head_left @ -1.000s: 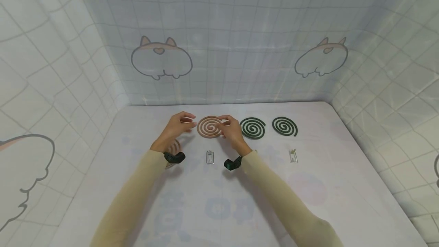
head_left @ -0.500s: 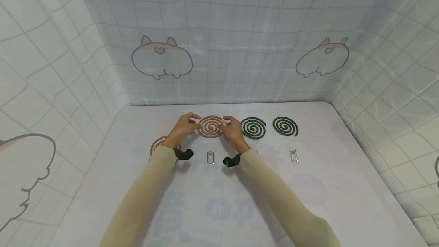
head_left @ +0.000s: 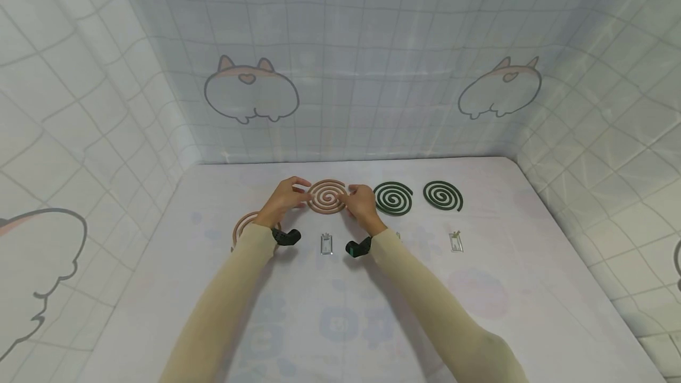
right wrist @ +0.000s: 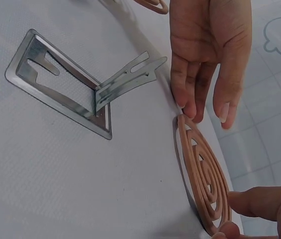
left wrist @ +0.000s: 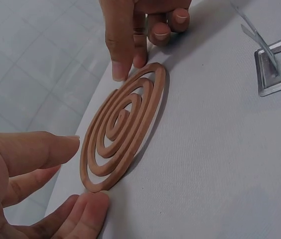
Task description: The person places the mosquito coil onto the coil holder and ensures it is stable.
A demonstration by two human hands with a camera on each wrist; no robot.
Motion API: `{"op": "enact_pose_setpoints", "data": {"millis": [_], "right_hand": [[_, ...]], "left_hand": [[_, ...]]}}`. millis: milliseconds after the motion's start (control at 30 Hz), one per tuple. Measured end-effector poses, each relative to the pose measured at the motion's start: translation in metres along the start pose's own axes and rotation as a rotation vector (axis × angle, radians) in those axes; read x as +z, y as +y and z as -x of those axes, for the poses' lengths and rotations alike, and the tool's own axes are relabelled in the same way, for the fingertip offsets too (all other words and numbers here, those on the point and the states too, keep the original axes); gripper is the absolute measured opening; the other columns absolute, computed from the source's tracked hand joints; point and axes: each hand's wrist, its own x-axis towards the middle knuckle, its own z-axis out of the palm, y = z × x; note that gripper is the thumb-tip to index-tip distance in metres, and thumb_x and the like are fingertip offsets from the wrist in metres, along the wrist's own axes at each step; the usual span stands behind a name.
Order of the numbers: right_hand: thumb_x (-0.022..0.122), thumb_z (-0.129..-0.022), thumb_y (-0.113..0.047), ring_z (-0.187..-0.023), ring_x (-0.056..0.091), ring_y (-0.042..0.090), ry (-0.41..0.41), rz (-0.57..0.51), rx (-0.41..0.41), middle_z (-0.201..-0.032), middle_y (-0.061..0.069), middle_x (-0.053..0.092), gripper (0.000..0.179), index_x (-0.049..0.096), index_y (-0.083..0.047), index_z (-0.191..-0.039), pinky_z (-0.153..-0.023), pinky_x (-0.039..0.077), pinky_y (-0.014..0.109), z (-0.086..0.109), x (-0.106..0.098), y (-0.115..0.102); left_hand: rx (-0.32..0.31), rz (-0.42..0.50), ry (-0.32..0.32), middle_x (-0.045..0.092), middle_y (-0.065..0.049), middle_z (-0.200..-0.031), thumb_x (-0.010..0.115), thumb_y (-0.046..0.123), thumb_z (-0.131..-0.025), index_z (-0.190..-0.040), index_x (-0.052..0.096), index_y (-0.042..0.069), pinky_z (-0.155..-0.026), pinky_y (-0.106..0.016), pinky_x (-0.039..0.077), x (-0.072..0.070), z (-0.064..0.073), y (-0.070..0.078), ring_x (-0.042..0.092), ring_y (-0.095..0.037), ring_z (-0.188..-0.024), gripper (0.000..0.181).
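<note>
Holding our left hand (head_left: pixel 284 198) and right hand (head_left: pixel 364 204) with fingers loosely parted, we flank the flat brown spiral coil (head_left: pixel 327 197), fingertips at its rim, near the white counter's (head_left: pixel 532 276) far edge.

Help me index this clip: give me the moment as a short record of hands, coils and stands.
Left hand: fingertips at the left edge of the right brown coil
Right hand: fingertips at that coil's right edge
Left brown coil: partly hidden by the left arm
Green coils: inner green coil and outer green coil, right of the hands
Metal stands: center stand, prongs raised; right stand
Unclear: whether either hand grips
</note>
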Motion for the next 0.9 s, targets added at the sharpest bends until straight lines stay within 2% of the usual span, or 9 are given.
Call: {"op": "enact_pose_setpoints", "data": {"millis": [133,300,400,533,700,900], "right_hand": [[0.075,-0.097,-0.014,-0.041,0.041,0.008,-0.013,0.007,-0.006,-0.087,0.008,0.063,0.042,0.065,0.000,-0.134,-0.039,0.035,0.020,0.0001,-0.0010,-0.0002],[0.075,-0.096,-0.014,-0.041,0.039,0.008,-0.019,-0.007,0.006,-0.069,0.004,0.056,0.038,0.067,-0.001,-0.132,-0.039,0.034,0.021,0.0000,-0.0009,0.0000],[0.075,-0.096,-0.014,-0.042,0.040,0.008,-0.021,0.016,0.000,-0.074,0.003,0.059,0.033,0.070,-0.003,-0.127,-0.039,0.034,0.021,-0.0008,0.0000,0.0013],[0.075,-0.096,-0.014,-0.044,0.043,0.008,-0.013,0.052,-0.022,-0.089,0.006,0.064,0.032,0.071,-0.003,-0.126,-0.039,0.036,0.021,-0.0007,0.0008,0.0016],[0.074,-0.096,-0.012,-0.042,0.043,0.008,-0.009,0.062,-0.031,-0.087,0.009,0.065,0.039,0.066,0.001,-0.132,-0.039,0.036,0.021,0.0006,0.0006,-0.0005],[0.073,-0.097,-0.011,-0.040,0.041,0.008,-0.023,0.067,-0.034,-0.084,0.012,0.068,0.036,0.067,0.001,-0.130,-0.039,0.035,0.021,0.0008,0.0012,-0.0003]], "left_hand": [[0.008,0.004,-0.004,0.051,-0.025,-0.134,0.069,0.004,-0.097,-0.141,0.052,-0.002,-0.101,-0.047,0.051,0.0009,-0.0008,0.0008,0.063,-0.038,-0.109,0.047],[0.017,0.002,-0.008,0.057,-0.024,-0.130,0.069,0.004,-0.097,-0.141,0.052,-0.002,-0.101,-0.048,0.048,0.0013,-0.0008,0.0020,0.064,-0.037,-0.104,0.048],[0.023,-0.006,-0.013,0.059,-0.024,-0.129,0.069,0.005,-0.097,-0.142,0.051,-0.003,-0.101,-0.048,0.047,0.0008,-0.0011,0.0006,0.064,-0.036,-0.101,0.049],[0.017,-0.019,-0.012,0.060,-0.023,-0.128,0.069,0.006,-0.097,-0.141,0.052,-0.002,-0.101,-0.048,0.046,0.0010,-0.0008,-0.0002,0.063,-0.035,-0.102,0.048],[0.000,-0.020,-0.002,0.059,-0.023,-0.129,0.069,0.006,-0.097,-0.141,0.053,0.000,-0.101,-0.047,0.046,0.0010,0.0004,0.0005,0.063,-0.034,-0.103,0.048],[0.016,-0.011,-0.018,0.059,-0.024,-0.129,0.068,0.005,-0.097,-0.142,0.051,-0.002,-0.100,-0.046,0.047,0.0013,0.0000,-0.0012,0.063,-0.034,-0.103,0.049]]}}
